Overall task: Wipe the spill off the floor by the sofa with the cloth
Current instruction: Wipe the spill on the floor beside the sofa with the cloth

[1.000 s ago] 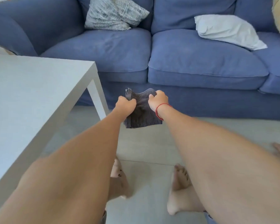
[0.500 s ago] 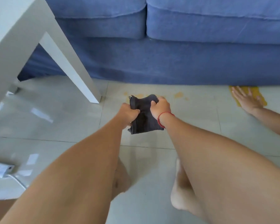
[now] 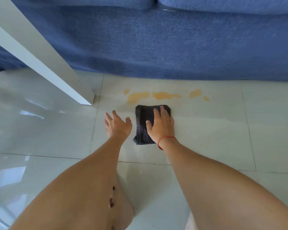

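From my seat, both forearms reach forward and down over the pale floor tiles, and the job is only about to start: nothing of the spill looks wiped yet.

My right hand lies palm-down on the folded dark cloth, fingers extended and slightly splayed, pressing it flat against the tile rather than pinching it. A red string bracelet circles that wrist. My left hand sits just beside the cloth on its left, fingers spread wide and empty; I judge it is bracing on the tile, though I cannot tell whether the palm actually bears weight.

The cloth's far edge sits just short of the orange spill, a broken row of patches strung left to right, close to the skirt of the blue sofa. The white table leg stands to the left, near the spill's left end.

To do this well, I would keep the palm flat and push the cloth forward over the nearest patch, then sweep sideways along the row, drawing the liquid toward me so none is driven against the sofa fabric. Firm, even pressure should stop the fold bunching.
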